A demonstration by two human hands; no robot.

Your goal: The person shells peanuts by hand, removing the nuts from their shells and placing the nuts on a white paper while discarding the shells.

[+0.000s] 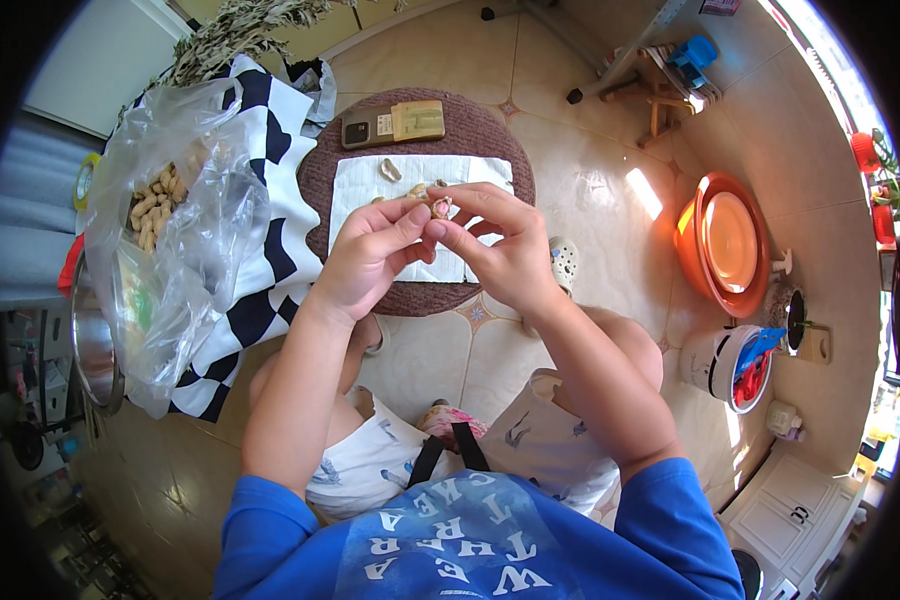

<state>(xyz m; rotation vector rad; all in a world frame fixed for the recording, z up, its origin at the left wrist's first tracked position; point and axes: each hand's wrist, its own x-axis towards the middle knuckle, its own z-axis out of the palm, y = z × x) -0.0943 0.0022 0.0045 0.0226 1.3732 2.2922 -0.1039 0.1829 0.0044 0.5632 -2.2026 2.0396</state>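
Note:
A peanut (pixel 441 207), its shell split so that a pinkish kernel shows, is pinched between the fingertips of both hands. My left hand (pixel 372 246) grips it from the left and my right hand (pixel 502 240) from the right, thumbs nearly meeting. Beneath them a white paper towel (pixel 360 190) covers part of a round brown stool top (pixel 420 298). An empty-looking shell piece (pixel 390 170) lies on the towel's far part, and more shell bits sit just behind my fingers, partly hidden.
A phone (pixel 393 123) rests at the stool's far edge. To the left, a clear plastic bag (pixel 215 205) holds several unshelled peanuts (pixel 157 207) on a black-and-white checked cloth (pixel 270 255). Orange basins (pixel 727 243) and a white bucket (pixel 712 357) stand at right.

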